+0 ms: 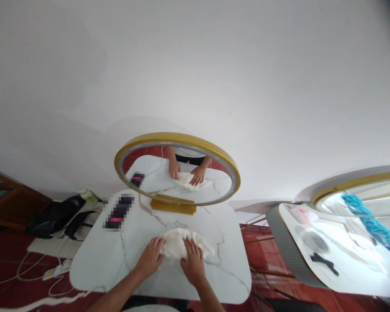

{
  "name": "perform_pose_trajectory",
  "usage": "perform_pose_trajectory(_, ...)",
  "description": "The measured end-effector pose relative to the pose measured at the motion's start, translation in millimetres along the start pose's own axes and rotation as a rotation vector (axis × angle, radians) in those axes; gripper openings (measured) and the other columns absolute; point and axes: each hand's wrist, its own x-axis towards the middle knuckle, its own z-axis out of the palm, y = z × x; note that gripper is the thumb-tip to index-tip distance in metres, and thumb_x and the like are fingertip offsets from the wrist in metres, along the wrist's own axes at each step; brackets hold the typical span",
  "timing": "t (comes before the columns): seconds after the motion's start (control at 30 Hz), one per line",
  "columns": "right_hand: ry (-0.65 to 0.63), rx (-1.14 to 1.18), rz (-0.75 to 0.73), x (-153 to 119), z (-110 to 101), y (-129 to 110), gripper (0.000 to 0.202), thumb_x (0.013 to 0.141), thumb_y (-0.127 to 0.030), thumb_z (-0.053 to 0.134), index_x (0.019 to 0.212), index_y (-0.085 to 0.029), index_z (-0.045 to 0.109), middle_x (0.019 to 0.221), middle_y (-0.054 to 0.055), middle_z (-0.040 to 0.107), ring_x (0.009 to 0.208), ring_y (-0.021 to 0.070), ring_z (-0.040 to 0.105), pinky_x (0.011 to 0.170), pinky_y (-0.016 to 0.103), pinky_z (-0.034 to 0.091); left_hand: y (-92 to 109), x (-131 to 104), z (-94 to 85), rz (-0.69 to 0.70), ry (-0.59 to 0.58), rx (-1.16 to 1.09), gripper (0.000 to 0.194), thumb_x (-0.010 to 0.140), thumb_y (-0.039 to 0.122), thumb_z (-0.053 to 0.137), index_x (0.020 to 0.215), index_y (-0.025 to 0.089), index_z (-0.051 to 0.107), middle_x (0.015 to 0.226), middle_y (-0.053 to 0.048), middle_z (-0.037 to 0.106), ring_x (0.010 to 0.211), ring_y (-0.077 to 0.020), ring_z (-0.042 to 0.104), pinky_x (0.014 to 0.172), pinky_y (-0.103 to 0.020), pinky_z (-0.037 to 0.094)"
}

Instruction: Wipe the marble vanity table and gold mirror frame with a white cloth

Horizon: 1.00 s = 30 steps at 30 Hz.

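Note:
A soft white cloth (175,245), bunched into a long crumpled shape, lies on the white marble-patterned table (139,277) in front of me. My left hand (151,255) holds the cloth's left end, fingers close together over its edge and thumb low at the near side. Across the cloth's middle right rests my right hand (193,262), palm down with its fingers apart. The cloth's right end spreads out beyond that hand. What lies under the cloth and beneath my fingers is hidden.
Behind the cloth a gold-rimmed oval mirror (178,138) stands on a gold base (172,204), reflecting both hands. A pixelated dark item (119,211) lies at left. Another table (344,277) with a black item (325,263) stands right. Cables and a black bag (56,214) are left.

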Motion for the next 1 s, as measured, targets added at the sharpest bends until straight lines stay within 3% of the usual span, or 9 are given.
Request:
perform_pose_trajectory(0.17,-0.112,-0.008,-0.061,-60.5,19.2,23.9,0.077,0.075,-0.030,0.049,0.143,-0.037,0.015,0.149,-0.009,0.018,0.137,0.0244,0.018,0.110,0.044,0.015,0.3,-46.4,20.9,0.080,-0.181,-0.079,0.063,0.067,0.020,0.050,0.129,0.024,0.041,0.135,-0.004,0.040,0.128,-0.0243,0.029,0.109,-0.037,0.019)
perform_pose_trajectory(0.3,-0.180,-0.009,-0.106,-71.6,15.8,32.0,0.080,0.073,-0.034,0.053,0.143,-0.039,0.014,0.149,-0.009,0.019,0.136,0.0266,0.021,0.110,0.045,0.017,0.8,-54.5,26.7,0.112,-0.233,-0.129,0.065,0.065,0.020,0.053,0.128,0.024,0.042,0.136,-0.005,0.040,0.127,-0.0264,0.031,0.108,-0.039,0.022)
perform_pose_trajectory(0.47,-0.125,-0.016,-0.045,-45.8,4.7,27.4,0.073,0.077,-0.032,0.048,0.143,-0.038,0.017,0.149,-0.010,0.018,0.137,0.0228,0.019,0.111,0.043,0.015,3.9,-29.4,17.7,0.103,-0.192,-0.101,0.064,0.064,0.019,0.052,0.127,0.023,0.041,0.135,-0.005,0.041,0.126,-0.0247,0.031,0.108,-0.035,0.023)
perform_pose_trajectory(0.6,-0.067,-0.032,0.011,-8.1,-7.8,21.7,0.068,0.080,-0.029,0.043,0.143,-0.035,0.018,0.150,-0.010,0.017,0.138,0.0194,0.016,0.111,0.042,0.014,8.6,6.8,0.8,0.077,-0.115,-0.056,0.055,0.068,0.017,0.046,0.123,0.021,0.044,0.127,-0.005,0.046,0.120,-0.0226,0.037,0.106,-0.035,0.026)
perform_pose_trajectory(0.8,-0.042,-0.060,0.096,47.2,-30.1,16.6,0.070,0.078,-0.022,0.041,0.144,-0.030,0.019,0.150,-0.005,0.017,0.138,0.0181,0.015,0.107,0.040,0.021,9.4,57.1,-13.3,0.046,0.010,-0.053,0.065,0.068,0.007,0.038,0.132,0.019,0.037,0.134,-0.006,0.041,0.128,-0.0189,0.030,0.110,-0.034,0.020)
perform_pose_trajectory(0.9,-0.024,-0.058,0.110,59.2,-34.0,16.8,0.068,0.079,-0.022,0.041,0.144,-0.029,0.021,0.150,-0.005,0.018,0.138,0.0171,0.015,0.108,0.038,0.021,8.1,66.6,-12.1,0.048,0.013,-0.049,0.070,0.065,0.004,0.037,0.135,0.016,0.034,0.137,-0.007,0.037,0.130,-0.0184,0.026,0.111,-0.033,0.018)
perform_pose_trajectory(1.0,0.001,-0.050,0.093,54.3,-31.4,17.4,0.066,0.080,-0.023,0.041,0.143,-0.028,0.022,0.150,-0.005,0.020,0.138,0.0165,0.015,0.109,0.037,0.019,8.5,61.0,-8.7,0.048,0.017,-0.048,0.072,0.064,0.004,0.037,0.136,0.014,0.033,0.137,-0.008,0.037,0.131,-0.0180,0.026,0.112,-0.033,0.017)
